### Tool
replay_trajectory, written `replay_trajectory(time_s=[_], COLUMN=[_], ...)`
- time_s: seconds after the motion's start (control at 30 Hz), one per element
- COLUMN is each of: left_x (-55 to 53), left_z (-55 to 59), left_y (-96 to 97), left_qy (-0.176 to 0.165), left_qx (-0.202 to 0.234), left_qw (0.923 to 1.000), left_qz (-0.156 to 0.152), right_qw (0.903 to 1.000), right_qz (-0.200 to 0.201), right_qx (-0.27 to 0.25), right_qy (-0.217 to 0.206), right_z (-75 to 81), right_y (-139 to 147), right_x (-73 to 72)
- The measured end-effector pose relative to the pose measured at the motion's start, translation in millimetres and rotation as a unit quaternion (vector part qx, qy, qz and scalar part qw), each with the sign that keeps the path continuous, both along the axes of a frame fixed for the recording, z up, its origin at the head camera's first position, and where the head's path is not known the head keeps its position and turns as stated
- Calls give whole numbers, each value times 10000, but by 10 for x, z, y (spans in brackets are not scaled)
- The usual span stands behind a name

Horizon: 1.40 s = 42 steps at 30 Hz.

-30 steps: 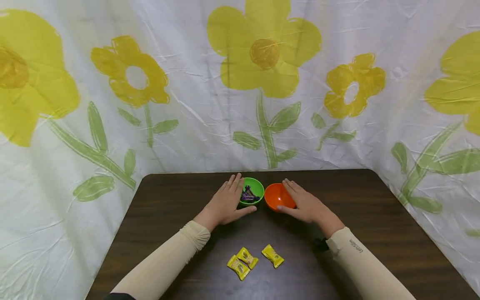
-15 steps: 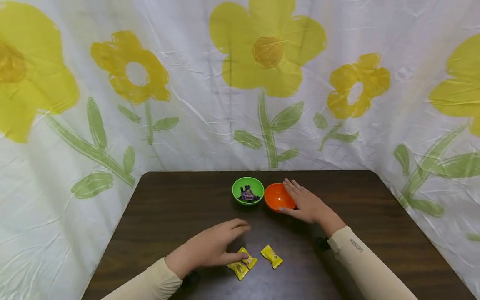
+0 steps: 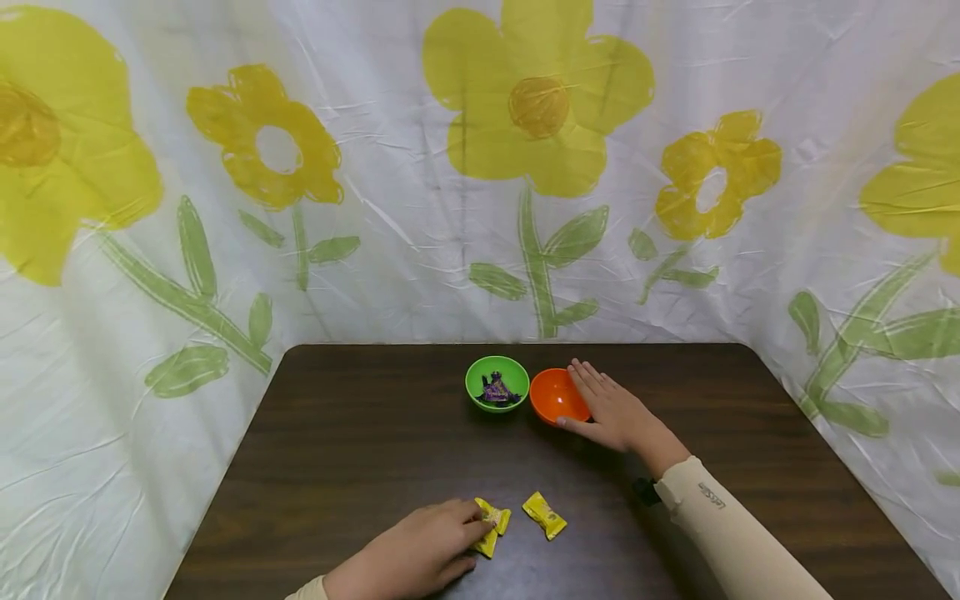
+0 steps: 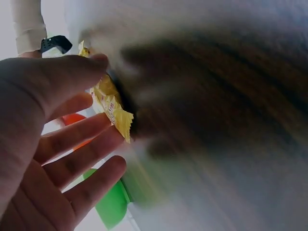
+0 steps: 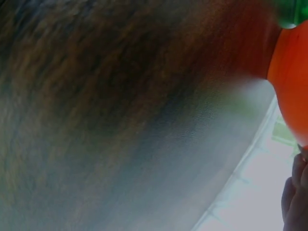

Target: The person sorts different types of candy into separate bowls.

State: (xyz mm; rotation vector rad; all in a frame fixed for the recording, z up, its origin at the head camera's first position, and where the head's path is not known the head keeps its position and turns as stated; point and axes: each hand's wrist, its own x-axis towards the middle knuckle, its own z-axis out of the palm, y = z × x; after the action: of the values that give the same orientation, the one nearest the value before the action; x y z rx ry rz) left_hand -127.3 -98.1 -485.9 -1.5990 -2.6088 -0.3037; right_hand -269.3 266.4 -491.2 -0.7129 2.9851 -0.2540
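My left hand [image 3: 420, 546] is low over a pair of yellow wrapped candies [image 3: 487, 546], fingertips right at them and partly hiding them. In the left wrist view, the thumb and the loosely extended fingers stand apart around a yellow candy [image 4: 108, 98]. A third yellow candy [image 3: 545, 517] lies a little to the right on the table. My right hand [image 3: 618, 414] rests against the right side of an orange bowl [image 3: 552, 400], fingers straight along its rim and thumb at its front. No contents show in that bowl.
A green bowl [image 3: 514, 372] holding several purple wrapped candies [image 3: 496, 389] stands directly left of the orange one. Both are near the far edge of the dark wooden table [image 3: 360, 433]. A white curtain [image 3: 390, 275] with yellow flowers hangs around the table's back and sides.
My left hand has left the green bowl's side and come back toward the near edge, down to the paired yellow candies. The right hand stays at the orange bowl.
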Motion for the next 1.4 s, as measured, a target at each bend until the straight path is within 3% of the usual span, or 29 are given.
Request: replay_trajectory(time_s=[0.3,0.5,0.77,0.9,1.13,1.4], left_x=[-21,-61,-162,-276,-604,-932], left_z=[0,16,102,171,247,218], left_y=[50,52,76,123,273,544], left_qy=[-155,-106,-338,-527,-923,-616], left_qx=[-231,-45,376,756,1215,1641], left_qw=[9994,9998,9987,9956,9870,9828], left_qz=[185,192,73,179,500,577], right_qw=[10000,10000,9999,9999,9999,9998], right_qz=[-4,-12,-4,-25,-54,-70], right_qx=[27,-10,62,68,31,73], right_qy=[-72,-43,-126,-111,-150,-186], right_z=[-5,1,-15,-15,5,1], right_y=[1,3,4,8,3,-1], right_x=[8,-14,-22,-18,-19,-21])
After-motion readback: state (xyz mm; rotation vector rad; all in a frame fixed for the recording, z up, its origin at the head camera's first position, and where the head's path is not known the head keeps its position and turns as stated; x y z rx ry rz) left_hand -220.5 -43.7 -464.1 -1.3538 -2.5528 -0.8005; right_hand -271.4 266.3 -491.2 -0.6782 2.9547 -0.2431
